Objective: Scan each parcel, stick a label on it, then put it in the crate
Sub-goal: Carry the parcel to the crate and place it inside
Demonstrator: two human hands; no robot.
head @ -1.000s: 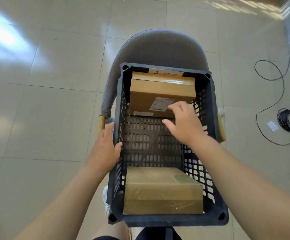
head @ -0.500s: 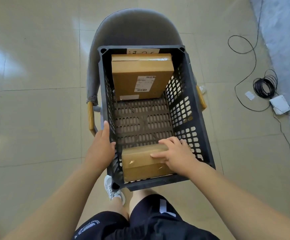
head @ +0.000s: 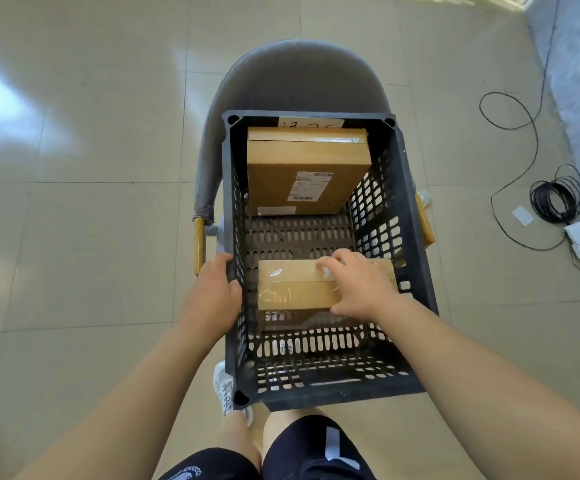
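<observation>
While the left hand (head: pixel 212 292) grips the left rim of the black crate (head: pixel 333 382), the right hand (head: pixel 361 289) clasps a taped parcel (head: pixel 292 292) at the frame's centre, inside the crate's near end. A 2nd, labelled parcel (head: pixel 302 168) lies at the crate's far end, above a grey chair (head: pixel 281 77).

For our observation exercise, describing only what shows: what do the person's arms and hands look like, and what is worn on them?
Both forearms are bare; no sleeve is in view. The left hand and right hand wear no gloves, and no watch, ring or bracelet shows. Below them are black shorts with white markings.
</observation>
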